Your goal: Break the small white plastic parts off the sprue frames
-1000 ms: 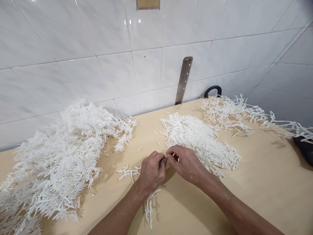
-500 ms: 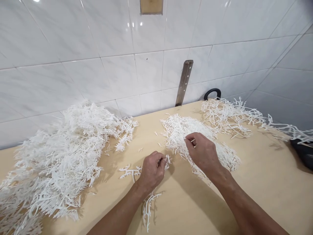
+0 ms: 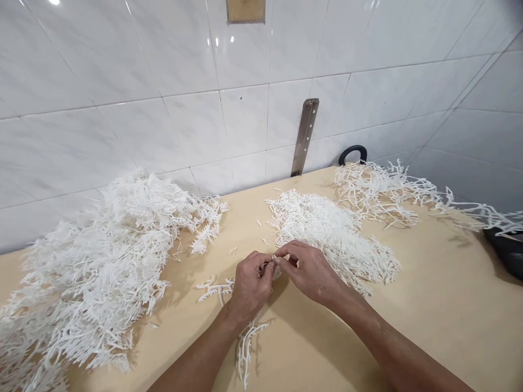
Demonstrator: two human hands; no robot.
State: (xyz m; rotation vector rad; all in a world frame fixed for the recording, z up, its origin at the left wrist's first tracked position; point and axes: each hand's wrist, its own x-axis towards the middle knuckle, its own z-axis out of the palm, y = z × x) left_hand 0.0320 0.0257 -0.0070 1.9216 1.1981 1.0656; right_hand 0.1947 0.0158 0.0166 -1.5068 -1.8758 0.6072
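Observation:
My left hand (image 3: 251, 280) is closed around a white branched plastic stem (image 3: 244, 354), whose forked arms stick out to the left and below the fist. Thumb and forefinger of my right hand (image 3: 308, 272) pinch together at a small white tip beside the left fingertips. The fingers hide most of the spot where both hands meet. Just beyond the right hand lies a heap of small, thin white plastic sprigs (image 3: 318, 220) on the tan tabletop (image 3: 327, 348).
A large pile of bushy white plastic sprigs (image 3: 110, 261) covers the left side. Bare white branching stems (image 3: 376, 190) lie tangled at the back right, by a black handle (image 3: 353, 151) and a black object (image 3: 506, 253). A metal bracket (image 3: 304, 139) stands against the tiled wall (image 3: 171, 130).
My right hand has come from over the sprig heap down and left to meet the left fingertips. The left hand stays nearly in place, still holding the stem.

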